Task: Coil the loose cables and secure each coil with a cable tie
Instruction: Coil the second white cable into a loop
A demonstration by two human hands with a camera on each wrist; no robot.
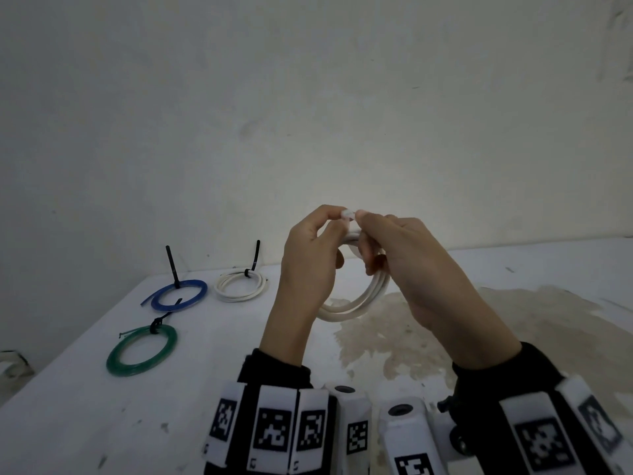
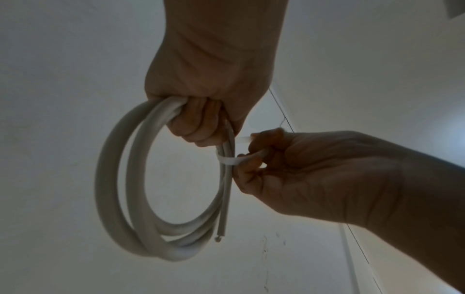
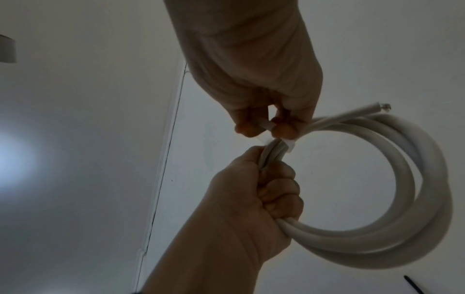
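A white cable coil hangs in the air above the table, between both hands. My left hand grips the coil's bundled strands in its curled fingers; the left wrist view shows that fist at the top of the loop. A white cable tie is wrapped round the strands just below the fist. My right hand pinches the tie's ends between thumb and fingertips, which the right wrist view shows too. The tie's band crosses the coil there. Cut cable ends stick out of the bundle.
Three tied coils lie at the left of the white table: a blue coil, a white coil and a green coil, each with a black tie. A brown stain marks the table under my hands. A wall stands close behind.
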